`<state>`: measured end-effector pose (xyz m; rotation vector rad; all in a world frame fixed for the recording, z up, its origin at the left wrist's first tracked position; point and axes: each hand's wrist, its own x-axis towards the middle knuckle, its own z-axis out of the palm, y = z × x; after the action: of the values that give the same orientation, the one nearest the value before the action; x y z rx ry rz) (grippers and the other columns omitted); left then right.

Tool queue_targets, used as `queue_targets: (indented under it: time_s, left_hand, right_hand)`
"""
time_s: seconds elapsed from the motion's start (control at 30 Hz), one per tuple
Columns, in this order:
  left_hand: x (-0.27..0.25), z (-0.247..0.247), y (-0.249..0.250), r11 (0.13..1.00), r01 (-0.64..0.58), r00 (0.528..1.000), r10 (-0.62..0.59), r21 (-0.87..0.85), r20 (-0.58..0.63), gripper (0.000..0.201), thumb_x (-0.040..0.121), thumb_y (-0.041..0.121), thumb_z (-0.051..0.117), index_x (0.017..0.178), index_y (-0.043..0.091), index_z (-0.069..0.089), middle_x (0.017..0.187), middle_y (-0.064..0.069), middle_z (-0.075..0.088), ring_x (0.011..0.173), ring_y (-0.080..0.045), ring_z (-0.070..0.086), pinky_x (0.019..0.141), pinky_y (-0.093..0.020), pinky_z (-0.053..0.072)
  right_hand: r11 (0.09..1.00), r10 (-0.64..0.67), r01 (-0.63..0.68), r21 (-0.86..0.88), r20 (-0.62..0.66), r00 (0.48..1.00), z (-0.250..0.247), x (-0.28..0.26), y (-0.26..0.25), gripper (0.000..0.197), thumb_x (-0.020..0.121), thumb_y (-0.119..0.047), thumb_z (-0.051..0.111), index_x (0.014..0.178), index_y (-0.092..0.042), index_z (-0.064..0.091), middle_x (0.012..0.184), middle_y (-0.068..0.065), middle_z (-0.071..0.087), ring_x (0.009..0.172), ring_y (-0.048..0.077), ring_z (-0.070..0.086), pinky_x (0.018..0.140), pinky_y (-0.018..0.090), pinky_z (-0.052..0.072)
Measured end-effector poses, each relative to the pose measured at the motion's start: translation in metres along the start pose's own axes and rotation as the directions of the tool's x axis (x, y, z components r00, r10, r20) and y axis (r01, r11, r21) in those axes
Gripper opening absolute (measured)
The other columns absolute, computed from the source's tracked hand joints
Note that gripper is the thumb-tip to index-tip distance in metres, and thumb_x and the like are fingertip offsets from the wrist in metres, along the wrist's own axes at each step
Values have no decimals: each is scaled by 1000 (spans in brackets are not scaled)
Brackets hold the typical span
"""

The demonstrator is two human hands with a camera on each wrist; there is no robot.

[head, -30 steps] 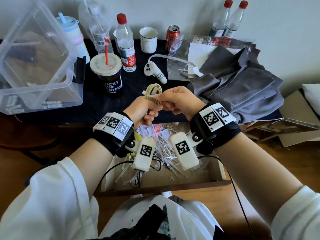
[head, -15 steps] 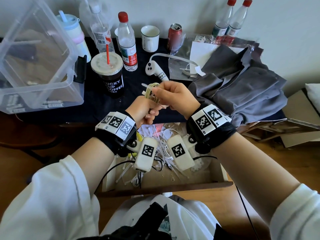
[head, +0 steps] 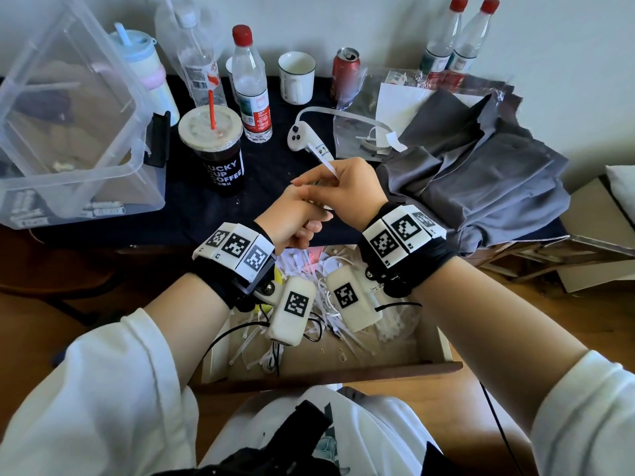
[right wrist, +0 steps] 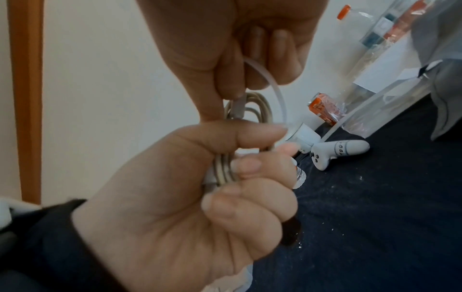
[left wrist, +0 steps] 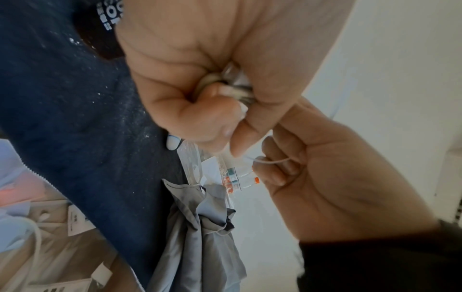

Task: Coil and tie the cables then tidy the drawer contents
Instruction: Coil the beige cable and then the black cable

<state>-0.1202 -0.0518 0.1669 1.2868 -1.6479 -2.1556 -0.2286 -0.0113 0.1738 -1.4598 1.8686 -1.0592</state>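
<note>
Since a second ago, your right hand (head: 343, 187) covers coiled cable (right wrist: 225, 170), pinching white tie (right wrist: 272, 89) looped over it. Left hand (head: 292, 225) clenches coil above drawer (head: 443, 341). Cable light, springy: grip bundle mid-loop.

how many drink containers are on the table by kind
clear plastic bottles: 4 (one red-capped, one white-capped, two red-capped at the far right)
lidded coffee cup with red straw: 1
white mug: 1
red can: 1
pastel tumbler with straw: 1
total: 8
</note>
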Motion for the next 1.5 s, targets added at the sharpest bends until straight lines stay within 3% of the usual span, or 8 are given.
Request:
queue_targets:
  time_s: [0.13, 0.3, 0.43, 0.57, 0.77, 0.97, 1.27, 1.5]
  left_hand:
    - [-1, -3, 0, 998, 8, 998, -12, 59, 63, 23, 92, 0, 38, 81, 18, 48, 42, 8, 36, 37, -4, 24, 37, -14, 24]
    - [0, -10, -6, 996, -22, 996, 30, -82, 88, 47, 92, 5, 43, 51, 20, 62, 48, 3, 31, 40, -7, 21, 38, -16, 19]
    - [4, -20, -4, 971, 37, 994, -12, -236, 106, 23, 95, 14, 44, 80, 8, 60, 46, 6, 29, 33, -3, 22, 32, -14, 19]
    - [4, -21, -3, 969, -20, 995, 44, -248, 91, 24, 93, 12, 39, 81, 6, 60, 45, 6, 28, 33, -4, 21, 32, -14, 16]
    - [6, -18, -2, 964, -51, 993, 77, -262, 93, 57, 92, 9, 35, 44, 19, 63, 45, 5, 27, 35, -5, 20, 35, -16, 13]
    - [6, -16, 0, 960, -53, 998, 63, -274, 28, 28, 91, 6, 34, 65, 14, 41, 45, 4, 28, 35, -6, 19, 35, -16, 14]
    - [6, -14, 1, 963, -70, 997, 76, -259, 17, 35, 90, 4, 34, 58, 14, 46, 46, 3, 28, 37, -7, 19, 36, -15, 14]
    - [6, -13, 3, 973, -80, 996, 86, -214, 17, 41, 88, 2, 33, 53, 16, 51, 46, 3, 29, 37, -7, 20, 37, -16, 16]
  right_hand:
    - [997, -68, 64, 51, 77, 995, -3, 0, 1, 7, 79, -17, 73, 85, -15, 75, 78, -7, 68, 79, 8, 63, 79, 27, 51]
    - [980, -96, 80, 182, 82, 992, -1, -4, -3, 19, 89, -35, 57, 94, -18, 62, 68, 6, 63, 52, 1, 48, 52, 12, 38]
    - [935, -19, 21, 355, -10, 1000, -6, -6, -7, 32, 98, -39, 26, 89, -13, 42, 63, -3, 37, 47, -1, 38, 49, 9, 33]
    - [975, -28, 23, 222, 18, 999, -9, -3, -5, 32, 97, -17, 46, 66, -20, 42, 55, -10, 41, 48, 1, 40, 56, 18, 36]
    - [979, -72, 55, 196, 82, 994, -6, 2, 1, 24, 78, -30, 55, 57, -21, 51, 53, -8, 50, 54, 14, 44, 62, 33, 37]
    - [984, -84, 68, 167, 91, 992, -8, 3, 2, 34, 81, -25, 57, 49, -31, 49, 46, -14, 46, 53, 10, 41, 62, 33, 34]
    - [986, -81, 64, 155, 109, 991, -9, 4, 3, 27, 85, -19, 57, 62, -5, 57, 46, -16, 51, 51, 5, 41, 60, 27, 34]
    - [992, -46, 32, 118, 119, 992, -10, 5, 3, 34, 89, -13, 57, 56, -14, 51, 44, -17, 51, 47, 1, 42, 58, 19, 34]
